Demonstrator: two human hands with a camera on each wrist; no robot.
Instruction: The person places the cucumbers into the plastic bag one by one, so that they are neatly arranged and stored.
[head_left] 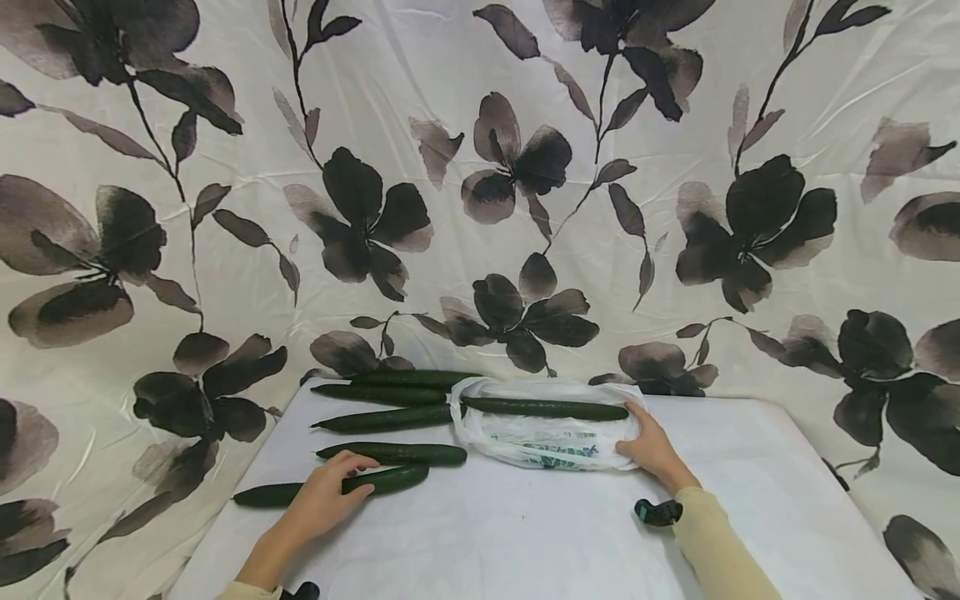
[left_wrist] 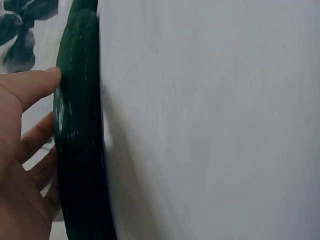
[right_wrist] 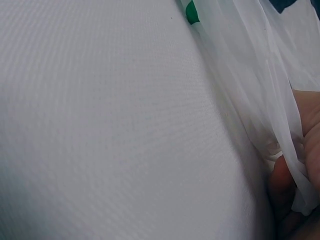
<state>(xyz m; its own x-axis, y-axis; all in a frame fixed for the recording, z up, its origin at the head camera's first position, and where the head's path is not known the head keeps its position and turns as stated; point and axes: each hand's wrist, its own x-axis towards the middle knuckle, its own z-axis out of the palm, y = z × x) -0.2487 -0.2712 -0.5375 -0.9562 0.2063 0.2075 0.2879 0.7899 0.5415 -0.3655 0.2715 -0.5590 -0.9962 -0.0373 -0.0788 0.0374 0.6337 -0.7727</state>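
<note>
My left hand (head_left: 322, 497) spans the nearest cucumber (head_left: 390, 480) on the table, its thumb on the near side and its fingers toward the far side. In the left wrist view, the thumb touches the dark green skin of this cucumber (left_wrist: 80, 125). At the right, my right hand (head_left: 654, 446) grips the edge of a white plastic bag (head_left: 517, 442) with green and blue print. Thin plastic (right_wrist: 285, 130) is bunched between its fingers in the right wrist view. A long cucumber (head_left: 547, 408) lies along the bag, its right end by my right fingertips; whether it is inside I cannot tell.
Several more cucumbers lie left of the bag, one (head_left: 405, 453) just beyond the nearest one and others (head_left: 382, 395) farther back. A white cloth (head_left: 540, 533) covers the table. Behind it hangs a floral fabric backdrop (head_left: 450, 242).
</note>
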